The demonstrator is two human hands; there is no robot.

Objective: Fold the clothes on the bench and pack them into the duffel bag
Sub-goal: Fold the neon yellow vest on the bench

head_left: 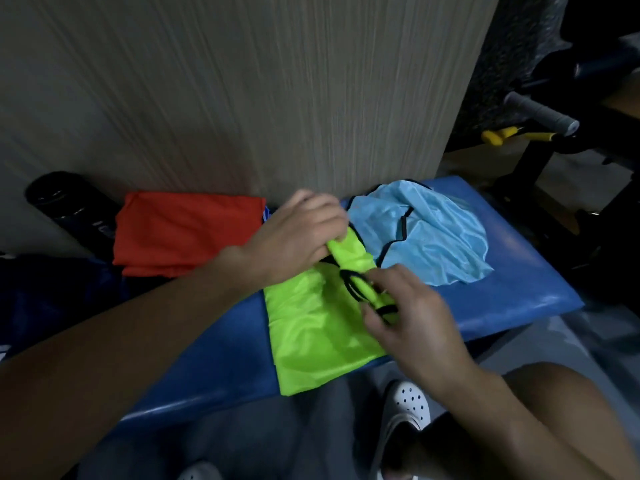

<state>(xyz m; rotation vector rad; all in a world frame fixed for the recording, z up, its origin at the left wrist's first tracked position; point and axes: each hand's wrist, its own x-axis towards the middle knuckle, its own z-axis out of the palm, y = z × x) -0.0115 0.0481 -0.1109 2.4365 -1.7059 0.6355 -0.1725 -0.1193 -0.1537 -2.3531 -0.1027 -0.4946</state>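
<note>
- From my remote seat, I see the green vest [311, 327] lying on the blue table [519, 289], its lower edge hanging over the near side; its top end, with the black-trimmed straps, sits right between the two hands.
- The left hand [294, 237] is at the far end of the vest, its fingers [329, 213] curled down around a bunched green strap, holding it closed in a narrow grasp.
- The right hand [412, 317] is at the near strap; its fingers [384, 277] and thumb pinch the black trim, with only a small gap between them filled by cloth.
- The left forearm comes in from the lower left and crosses over the table, wrist bent down towards the vest.
- The right forearm comes up from the lower right, palm turned down and to the left, so the two hands face each other over the straps.
- A crumpled light blue vest [429, 233] lies just beyond the green one, touching it near the left hand.
- A folded red garment [183, 230] lies flat to the left of the left hand, against the wall.
- A dark blue bag [52, 296] sits at the far left; I think it is the duffel, but it is too dim to be sure.
- A white shoe [410, 407] shows on the floor below the table.
</note>
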